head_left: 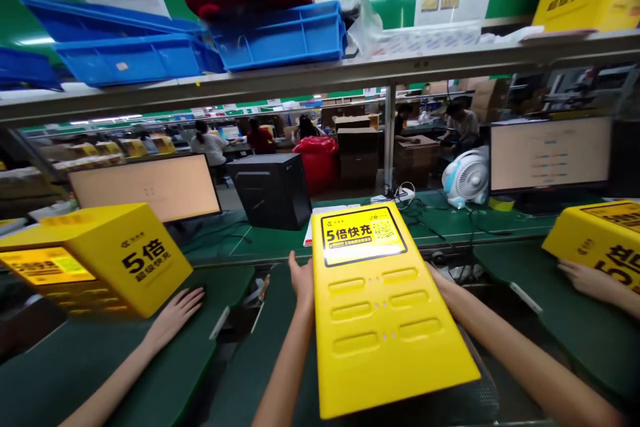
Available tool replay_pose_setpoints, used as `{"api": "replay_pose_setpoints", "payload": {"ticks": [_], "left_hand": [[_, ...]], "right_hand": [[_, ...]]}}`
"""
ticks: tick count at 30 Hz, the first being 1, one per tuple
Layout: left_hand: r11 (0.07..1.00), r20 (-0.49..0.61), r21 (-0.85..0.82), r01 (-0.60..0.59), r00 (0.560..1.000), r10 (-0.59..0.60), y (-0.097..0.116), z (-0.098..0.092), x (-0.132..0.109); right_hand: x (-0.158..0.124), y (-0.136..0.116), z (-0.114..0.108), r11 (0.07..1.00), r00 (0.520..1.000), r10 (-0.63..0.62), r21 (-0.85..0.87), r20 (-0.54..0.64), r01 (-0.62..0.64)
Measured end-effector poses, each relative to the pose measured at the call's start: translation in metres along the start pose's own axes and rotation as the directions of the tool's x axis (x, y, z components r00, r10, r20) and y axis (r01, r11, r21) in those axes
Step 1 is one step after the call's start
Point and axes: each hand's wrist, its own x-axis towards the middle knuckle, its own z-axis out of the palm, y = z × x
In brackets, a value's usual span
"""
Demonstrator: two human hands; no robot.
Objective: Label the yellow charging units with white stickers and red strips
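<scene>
- Well, the left grip (301, 282) at nine o'clock and right grip (447, 288) at three spread wide, holding the long edges of the yellow plastic charging station (395, 307).
- It hangs tilted above the green table (240, 373).
- A slip could drop it.

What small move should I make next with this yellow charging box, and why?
Probably lower the yellow charging box onto the green workbench: your left hand and right hand grip only its sides, and it hangs tilted.
</scene>
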Motion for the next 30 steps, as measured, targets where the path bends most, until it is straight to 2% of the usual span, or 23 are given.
{"api": "replay_pose_setpoints", "payload": {"ticks": [3, 5, 6, 7, 8, 9, 10, 11, 12, 13, 14, 16, 18, 20, 23, 24, 26, 28, 30], "left_hand": [[0.998, -0.071, 0.029, -0.057, 0.996, 0.059, -0.005, 0.003, -0.009], [0.990, -0.130, 0.041, -0.131, 0.982, 0.136, 0.001, -0.001, -0.013], [0.984, -0.155, 0.040, -0.174, 0.972, 0.178, 0.008, -0.006, -0.014], [0.976, -0.164, 0.033, -0.217, 0.962, 0.219, 0.019, -0.014, -0.013], [0.967, -0.155, 0.020, -0.256, 0.954, 0.256, 0.032, -0.022, -0.011], [0.958, -0.127, 0.004, -0.287, 0.950, 0.285, 0.048, -0.032, -0.010], [0.952, -0.075, -0.027, -0.306, 0.950, 0.303, 0.066, -0.042, -0.010], [0.947, 0.004, -0.073, -0.312, 0.950, 0.313, 0.084, -0.052, -0.011], [0.943, 0.096, -0.121, -0.309, 0.942, 0.321, 0.101, -0.060, -0.014], [0.940, 0.190, -0.164, -0.300, 0.925, 0.329, 0.117, -0.066, -0.019], [0.937, 0.278, -0.196, -0.288, 0.900, 0.335, 0.132, -0.070, -0.026], [0.938, 0.412, -0.216, -0.272, 0.845, 0.340, 0.154, -0.071, -0.039], [0.940, 0.479, -0.189, -0.283, 0.809, 0.340, 0.166, -0.065, -0.051], [0.941, 0.527, -0.168, -0.294, 0.780, 0.337, 0.173, -0.056, -0.059], [0.939, 0.586, -0.140, -0.315, 0.738, 0.335, 0.174, -0.043, -0.063], [0.935, 0.572, -0.140, -0.326, 0.744, 0.345, 0.172, -0.040, -0.064], [0.916, 0.445, -0.131, -0.379, 0.803, 0.396, 0.164, -0.040, -0.063], [0.915, 0.328, -0.080, -0.395, 0.857, 0.398, 0.149, -0.043, -0.063], [0.956, 0.379, -0.014, -0.295, 0.883, 0.278, 0.130, -0.050, -0.064]], "right_hand": [[-0.007, 0.003, -0.006, 0.995, 0.997, 0.059, -0.072, -0.058, -0.063], [-0.016, -0.008, -0.011, 0.992, 0.991, 0.071, -0.099, -0.109, -0.082], [-0.022, -0.018, -0.011, 0.987, 0.987, 0.011, -0.158, -0.159, -0.037], [-0.028, -0.030, -0.009, 0.963, 0.973, -0.105, -0.265, -0.204, 0.049], [-0.035, -0.043, -0.002, 0.883, 0.928, -0.295, -0.435, -0.226, 0.175], [-0.042, -0.057, 0.008, 0.718, 0.848, -0.506, -0.624, -0.161, 0.310], [-0.048, -0.070, 0.022, 0.501, 0.750, -0.661, -0.758, -0.025, 0.417], [-0.053, -0.082, 0.039, 0.312, 0.664, -0.737, -0.807, 0.129, 0.502], [-0.056, -0.090, 0.058, 0.191, 0.601, -0.757, -0.793, 0.256, 0.578], [-0.057, -0.096, 0.078, 0.126, 0.553, -0.758, -0.754, 0.347, 0.645], [-0.057, -0.100, 0.097, 0.100, 0.521, -0.750, -0.708, 0.408, 0.699], [-0.050, -0.102, 0.129, 0.120, 0.490, -0.746, -0.633, 0.451, 0.765], [-0.039, -0.099, 0.149, 0.171, 0.491, -0.754, -0.592, 0.437, 0.788], [-0.029, -0.096, 0.157, 0.228, 0.499, -0.770, -0.558, 0.398, 0.798], [-0.022, -0.094, 0.155, 0.315, 0.531, -0.778, -0.524, 0.336, 0.792], [-0.023, -0.095, 0.152, 0.346, 0.544, -0.784, -0.517, 0.299, 0.783], [-0.026, -0.097, 0.144, 0.395, 0.557, -0.805, -0.515, 0.205, 0.761], [-0.030, -0.100, 0.136, 0.424, 0.541, -0.835, -0.505, 0.104, 0.751], [-0.035, -0.102, 0.127, 0.444, 0.520, -0.854, -0.492, 0.021, 0.749]]}}
